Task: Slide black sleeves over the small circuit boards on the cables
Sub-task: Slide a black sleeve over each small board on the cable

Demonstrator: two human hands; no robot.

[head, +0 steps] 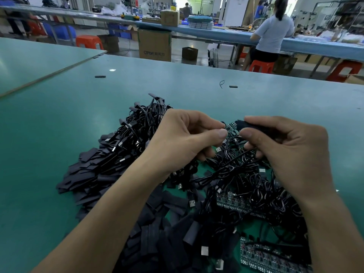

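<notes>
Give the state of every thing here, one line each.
Left hand: pinches the board.
Right hand: pinches the sleeve.
Board: mostly bare.
Sleeve: held at the board's end.
Loose sleeves: flat, heaped on the table.
Cables: tangled in a heap.

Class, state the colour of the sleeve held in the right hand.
The sleeve is black; head view shows it best.
</notes>
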